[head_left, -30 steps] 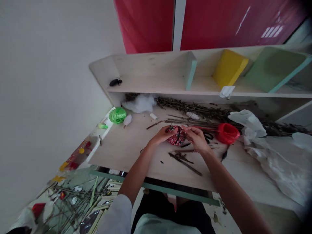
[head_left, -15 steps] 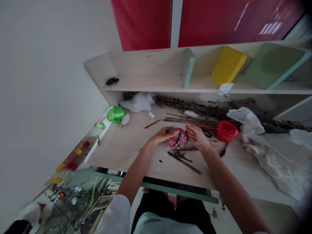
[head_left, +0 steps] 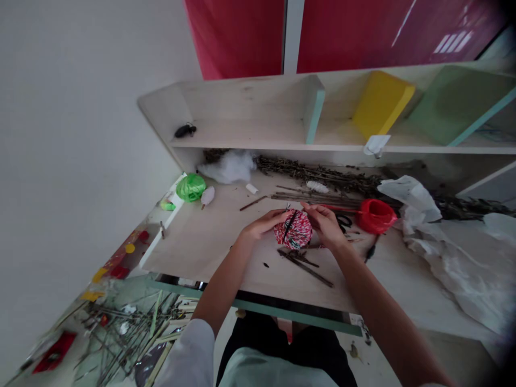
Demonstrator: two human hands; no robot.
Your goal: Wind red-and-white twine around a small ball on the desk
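red-white ball (head_left: 293,229) between both hands (cupped)

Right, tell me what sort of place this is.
Probably a home craft corner: the left hand and right hand hold a red-and-white cord ball, dry twigs lie along the back of the wooden desk, with a red ribbon roll nearby.

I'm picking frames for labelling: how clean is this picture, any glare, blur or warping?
Head view: soft even light, faint shadows; glare streaks the red panel; the shelf tilts and bows from the wide lens; right corners darken; the ball of string is sharp, the floor sticks smeared.
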